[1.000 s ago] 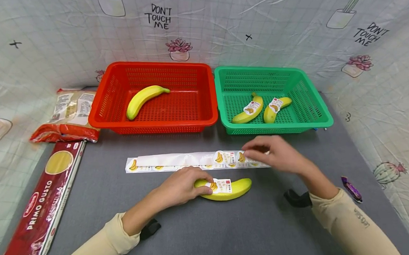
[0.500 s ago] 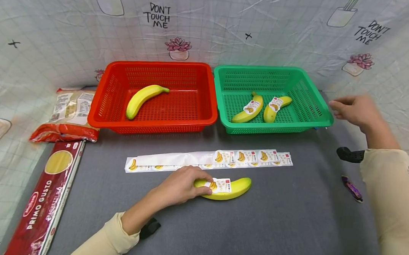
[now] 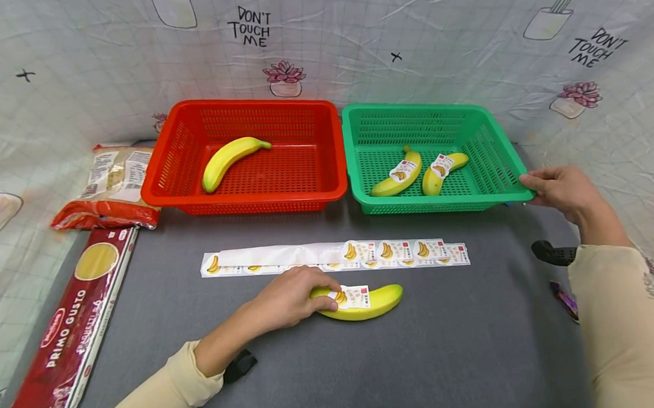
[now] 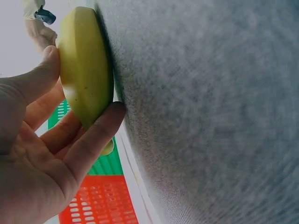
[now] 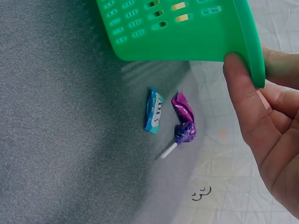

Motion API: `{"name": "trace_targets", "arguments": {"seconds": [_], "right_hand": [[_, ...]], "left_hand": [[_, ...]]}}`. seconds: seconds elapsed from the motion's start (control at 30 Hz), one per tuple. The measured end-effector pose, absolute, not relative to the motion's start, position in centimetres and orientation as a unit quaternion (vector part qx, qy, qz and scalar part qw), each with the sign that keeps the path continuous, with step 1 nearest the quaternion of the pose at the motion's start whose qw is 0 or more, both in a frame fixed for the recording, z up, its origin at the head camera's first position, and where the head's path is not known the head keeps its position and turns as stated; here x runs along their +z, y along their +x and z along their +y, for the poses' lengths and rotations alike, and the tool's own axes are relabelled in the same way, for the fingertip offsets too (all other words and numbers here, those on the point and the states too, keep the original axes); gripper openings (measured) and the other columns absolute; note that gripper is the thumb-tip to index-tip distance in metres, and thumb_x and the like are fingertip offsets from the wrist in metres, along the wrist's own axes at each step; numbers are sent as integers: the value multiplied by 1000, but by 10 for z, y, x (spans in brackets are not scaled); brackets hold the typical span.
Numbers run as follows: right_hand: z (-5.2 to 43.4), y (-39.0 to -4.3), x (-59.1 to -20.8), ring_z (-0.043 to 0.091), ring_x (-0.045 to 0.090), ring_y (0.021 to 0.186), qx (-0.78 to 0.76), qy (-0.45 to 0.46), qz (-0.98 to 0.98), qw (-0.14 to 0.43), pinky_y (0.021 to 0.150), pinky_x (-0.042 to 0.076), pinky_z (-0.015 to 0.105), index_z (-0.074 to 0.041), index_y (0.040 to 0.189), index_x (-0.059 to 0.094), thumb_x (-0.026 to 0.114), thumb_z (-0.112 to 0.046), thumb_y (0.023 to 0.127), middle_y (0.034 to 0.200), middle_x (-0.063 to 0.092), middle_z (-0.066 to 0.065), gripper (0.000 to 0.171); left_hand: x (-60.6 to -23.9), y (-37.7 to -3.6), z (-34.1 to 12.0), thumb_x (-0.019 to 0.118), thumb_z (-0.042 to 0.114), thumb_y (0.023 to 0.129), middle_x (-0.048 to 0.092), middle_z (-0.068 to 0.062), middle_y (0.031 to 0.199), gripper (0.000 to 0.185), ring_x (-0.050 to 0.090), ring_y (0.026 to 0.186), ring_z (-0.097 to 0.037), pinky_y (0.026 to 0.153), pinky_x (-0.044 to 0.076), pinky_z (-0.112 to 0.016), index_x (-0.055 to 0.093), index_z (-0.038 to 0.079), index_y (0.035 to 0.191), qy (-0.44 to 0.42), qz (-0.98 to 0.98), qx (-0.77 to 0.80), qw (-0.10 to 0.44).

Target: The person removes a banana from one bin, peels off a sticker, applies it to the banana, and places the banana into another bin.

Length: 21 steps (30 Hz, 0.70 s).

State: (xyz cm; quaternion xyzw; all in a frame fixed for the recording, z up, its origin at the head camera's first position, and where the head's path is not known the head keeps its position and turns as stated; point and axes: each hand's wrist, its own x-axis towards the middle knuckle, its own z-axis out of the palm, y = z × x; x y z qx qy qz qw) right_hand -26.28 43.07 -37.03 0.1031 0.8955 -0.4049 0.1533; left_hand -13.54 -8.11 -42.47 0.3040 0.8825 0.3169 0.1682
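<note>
- Lying nearest on the grey mat [image 3: 407,366], the labelled banana [image 3: 374,301] sat just near of the sticker strip, with its label facing up.
- The left hand [image 3: 287,299] held that banana's left end; the left wrist view showed thumb and fingers [image 4: 96,135] curled around the yellow skin, pressing it against the mat.
- Just beyond it, the sticker strip [image 3: 335,257] lay flat across the mat, some backing on its left part peeled bare and several banana stickers left toward its right end.
- At the near left, a red spaghetti pack [image 3: 72,321] and a bag of pasta [image 3: 111,185] lay beside the mat's edge.
- At the right, a purple-wrapped lollipop [image 5: 180,130] and a small blue sweet [image 5: 154,111] lay on the mat close to the basket's corner.
- The right hand [image 3: 560,188] was clamped on the right rim of the green basket [image 3: 517,176], thumb on the outer wall and fingers over the edge.
- Inside the green basket two stickered bananas [image 3: 396,176] lay side by side.
- The red basket [image 3: 167,154], touching the green one on its left, held one plain banana [image 3: 227,158] with no sticker.
- Judging by this, three bananas carried labels and two of them were sorted; the one on the mat had yet to go in, and the plain one was still to be labelled.
</note>
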Motion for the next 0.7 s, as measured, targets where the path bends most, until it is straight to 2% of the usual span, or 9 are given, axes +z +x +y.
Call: {"name": "trace_targets", "arguments": {"seconds": [0.07, 0.13, 0.2, 0.23, 0.4, 0.47, 0.6, 0.7], "right_hand": [[432, -262, -371, -7, 63, 74, -416, 108, 890, 151, 71, 56, 14, -22, 117, 65, 58, -43, 102, 75, 66, -24, 26], [433, -261, -373, -7, 63, 74, -424, 111, 887, 148, 71, 56, 14, -31, 105, 65, 60, -45, 100, 75, 67, -24, 15], [434, -261, -374, -7, 63, 74, -427, 110, 885, 147, 70, 55, 14, -34, 101, 64, 60, -46, 100, 75, 67, -25, 13], [435, -260, -375, -7, 63, 74, -432, 113, 883, 146, 70, 55, 14, -38, 94, 62, 61, -47, 99, 75, 67, -24, 11], [439, -259, -377, -6, 64, 72, -469, 128, 861, 151, 69, 56, 16, -43, 84, 65, 62, -43, 100, 75, 68, -23, 16], [440, -259, -377, -6, 65, 72, -487, 136, 848, 155, 70, 57, 16, -44, 82, 66, 62, -41, 100, 76, 69, -23, 18], [441, -258, -378, -5, 65, 74, -504, 143, 837, 160, 71, 57, 16, -46, 83, 66, 63, -43, 99, 79, 68, -23, 16], [440, -258, -379, -6, 65, 75, -501, 139, 840, 155, 71, 57, 16, -47, 85, 65, 63, -45, 98, 80, 67, -23, 13]], "left_hand": [[-424, -135, -80, 79, 29, 88, 77, 7, 105, 25, 68, 101, -14, 94, 51, -39, 79, 20, 111, 302, 883, 317, 168], [-422, -135, -80, 79, 29, 88, 77, 7, 105, 25, 68, 101, -14, 93, 51, -40, 79, 20, 111, 299, 884, 319, 167], [-419, -136, -80, 79, 29, 89, 77, 7, 106, 25, 68, 102, -14, 94, 52, -39, 78, 20, 112, 299, 884, 321, 161], [-415, -137, -80, 79, 30, 89, 77, 7, 106, 25, 68, 102, -13, 94, 52, -39, 78, 20, 112, 298, 885, 322, 156], [-382, -148, -77, 80, 29, 88, 76, 6, 108, 29, 67, 99, -12, 91, 53, -36, 77, 19, 115, 296, 883, 344, 119], [-364, -156, -75, 81, 27, 87, 75, 5, 107, 31, 64, 93, -13, 84, 53, -34, 77, 18, 116, 291, 881, 358, 108], [-328, -181, -66, 81, 24, 88, 74, 2, 108, 33, 60, 89, -16, 74, 52, -31, 76, 16, 119, 278, 875, 383, 101], [-306, -208, -53, 80, 25, 90, 74, -1, 109, 32, 60, 92, -17, 74, 51, -30, 76, 15, 120, 271, 876, 387, 101]]}}
